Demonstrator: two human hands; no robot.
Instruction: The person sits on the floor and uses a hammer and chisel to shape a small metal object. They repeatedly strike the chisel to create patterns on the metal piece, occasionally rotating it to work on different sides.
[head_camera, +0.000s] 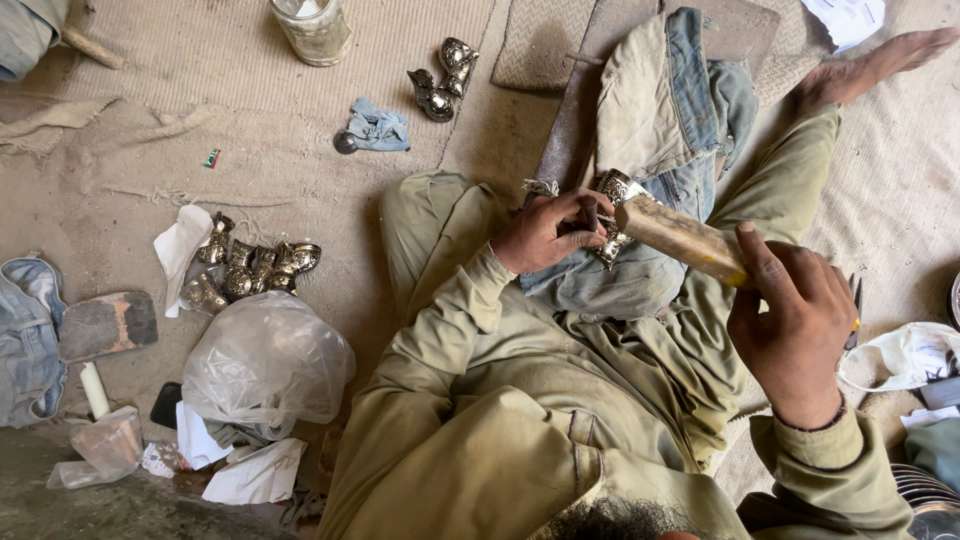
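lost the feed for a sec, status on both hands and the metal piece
Left hand gripping ornate metal piece on denim cloth. Right hand holds wooden mallet, head against piece. Nothing between them.

Woven floor mat (250, 60) with metal pieces (255, 268), plastic bag (265, 365), jar (313, 28).

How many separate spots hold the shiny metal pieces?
3. A heap on the floor beside the white cloth; a pair near the glass jar; one piece at the left hand. More may be hidden in the heap.
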